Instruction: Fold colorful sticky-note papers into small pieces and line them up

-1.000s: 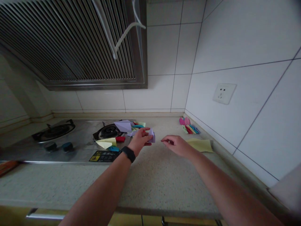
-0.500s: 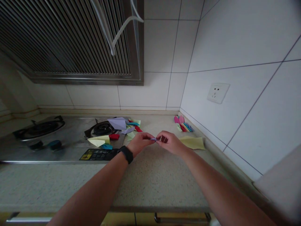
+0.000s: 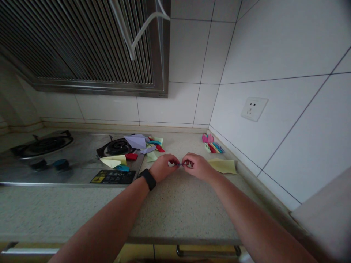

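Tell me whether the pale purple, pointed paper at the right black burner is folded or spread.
Folded: the pale purple, pointed paper shows a straight crease between two angled, differently shaded panels.

The small purplish paper [image 3: 180, 164], a thin sliver, sits pinched between left hand [image 3: 163, 167] and right hand [image 3: 197, 166], partly hidden.

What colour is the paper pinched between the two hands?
The pinched paper looks purple, though only a thin sliver shows; best seen in the head view.
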{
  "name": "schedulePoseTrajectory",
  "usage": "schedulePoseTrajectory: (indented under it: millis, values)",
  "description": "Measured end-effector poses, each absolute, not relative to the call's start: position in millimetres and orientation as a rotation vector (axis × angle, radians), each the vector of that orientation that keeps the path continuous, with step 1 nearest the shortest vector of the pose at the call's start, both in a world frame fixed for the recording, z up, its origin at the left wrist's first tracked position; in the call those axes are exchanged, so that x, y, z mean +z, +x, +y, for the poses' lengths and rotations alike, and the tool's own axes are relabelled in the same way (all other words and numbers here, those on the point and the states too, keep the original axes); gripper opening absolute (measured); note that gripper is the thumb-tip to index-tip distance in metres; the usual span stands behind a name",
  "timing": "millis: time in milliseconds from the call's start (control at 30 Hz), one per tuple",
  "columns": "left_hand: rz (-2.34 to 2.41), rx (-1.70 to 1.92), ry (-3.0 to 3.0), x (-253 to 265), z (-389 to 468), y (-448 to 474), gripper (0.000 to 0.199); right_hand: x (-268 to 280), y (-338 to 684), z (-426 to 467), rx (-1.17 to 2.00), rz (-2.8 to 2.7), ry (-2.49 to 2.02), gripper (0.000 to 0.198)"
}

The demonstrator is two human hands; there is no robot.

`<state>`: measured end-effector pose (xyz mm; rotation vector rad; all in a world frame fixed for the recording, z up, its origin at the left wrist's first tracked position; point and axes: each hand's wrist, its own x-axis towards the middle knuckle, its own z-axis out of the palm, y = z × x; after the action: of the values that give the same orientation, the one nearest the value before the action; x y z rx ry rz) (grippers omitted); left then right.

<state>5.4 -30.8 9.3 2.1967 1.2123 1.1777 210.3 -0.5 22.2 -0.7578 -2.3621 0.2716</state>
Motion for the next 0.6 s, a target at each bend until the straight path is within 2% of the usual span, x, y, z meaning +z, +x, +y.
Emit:
schedulePoseTrajectory:
  millis: [200,333,500,600]
  values:
    - [1.17,1.238,2.106,12.4,-31.8,7.4,0.007,24.1,208.0,0.0,0.288,-2.306,-0.641,0.011]
    - [1.122,1.215,2.058,11.4,-33.9,8.6,0.008,23.5,208.7,0.5,0.488,-2.248,-0.681,0.01]
    - [1.032,1.14,2.077,14.4,-39.9,10.1,0.02,23.8,211.0,0.4,0.726,-2.167,-0.739,0.014]
    - [1.037,1.177,2.037,16.9,-40.5,10.3,0.017,23.7,211.2,1.2,0.82,-2.119,-0.742,0.02]
